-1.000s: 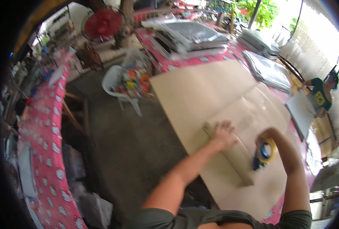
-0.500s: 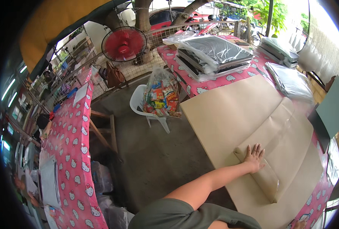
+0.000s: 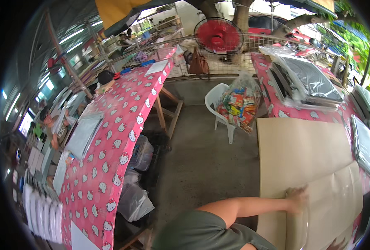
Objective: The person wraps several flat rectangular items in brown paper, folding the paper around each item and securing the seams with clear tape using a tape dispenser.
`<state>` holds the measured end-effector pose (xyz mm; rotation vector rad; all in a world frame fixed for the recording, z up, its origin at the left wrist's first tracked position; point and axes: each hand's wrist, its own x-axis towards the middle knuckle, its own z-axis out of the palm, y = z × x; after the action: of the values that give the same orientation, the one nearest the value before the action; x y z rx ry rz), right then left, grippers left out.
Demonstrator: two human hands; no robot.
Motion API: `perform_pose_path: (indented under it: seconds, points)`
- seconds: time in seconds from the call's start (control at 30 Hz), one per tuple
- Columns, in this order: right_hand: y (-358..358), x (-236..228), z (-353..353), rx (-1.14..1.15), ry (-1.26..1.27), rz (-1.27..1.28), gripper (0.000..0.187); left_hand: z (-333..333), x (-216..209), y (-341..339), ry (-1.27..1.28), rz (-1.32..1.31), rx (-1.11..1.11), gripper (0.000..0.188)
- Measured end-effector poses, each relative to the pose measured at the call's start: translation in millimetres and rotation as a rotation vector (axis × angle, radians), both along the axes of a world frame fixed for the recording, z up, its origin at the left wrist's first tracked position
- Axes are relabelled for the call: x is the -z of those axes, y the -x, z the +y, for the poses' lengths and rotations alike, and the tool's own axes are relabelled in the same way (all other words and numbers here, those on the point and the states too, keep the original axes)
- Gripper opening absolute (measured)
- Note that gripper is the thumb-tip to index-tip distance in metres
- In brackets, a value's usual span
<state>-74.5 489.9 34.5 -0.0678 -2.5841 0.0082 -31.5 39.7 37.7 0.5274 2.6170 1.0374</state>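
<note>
A large sheet of brown kraft paper [image 3: 304,139] covers the near part of the right-hand table. On it lies a flat parcel [image 3: 335,191] wrapped in the same brown paper, with a folded flap along its left side. My left hand [image 3: 297,201] rests on that flap near its far end, blurred, its fingers appearing stretched out flat. At the bottom edge, my right hand [image 3: 337,245] shows only in part, its fingers apart on or just over the parcel's near end. Neither hand visibly grips anything.
A stack of plastic-wrapped dark panels [image 3: 308,83] stands farther back, with a wrapped bundle [image 3: 366,146] to the right. A white chair [image 3: 218,102] holds a bag of colourful packets [image 3: 239,104]. Leftward runs another pink-covered table [image 3: 105,166]; a red fan [image 3: 218,36] stands behind.
The view has swung left, so the scene sits farther right. My left hand stays on the folded flap, now blurred. My right hand has moved from the table's near edge onto or over the parcel.
</note>
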Motion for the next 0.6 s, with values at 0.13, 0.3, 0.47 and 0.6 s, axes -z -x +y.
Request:
perform_pose_path:
  seconds: [0.13, 0.3, 0.47, 0.6]
  points:
    - [132.5, -85.1, -211.5, -0.547, 0.094, 0.090, 0.061, -120.9, 45.3, 40.0, -0.225, -0.133, -1.043, 0.072]
    - [241.8, -245.7, -487.4, -1.121, 0.321, 0.303, 0.067, -290.5, 40.4, 77.1, -0.285, 0.057, -1.404, 0.063]
    - [233.7, -407.9, -769.0, -1.472, 0.257, 0.621, 0.065, -434.0, 78.5, 124.3, -0.464, 0.050, -1.411, 0.062]
    - [136.8, -441.0, -918.8, -1.403, -0.090, 0.905, 0.064, -530.3, 128.5, 113.9, -0.485, -0.047, -1.677, 0.063]
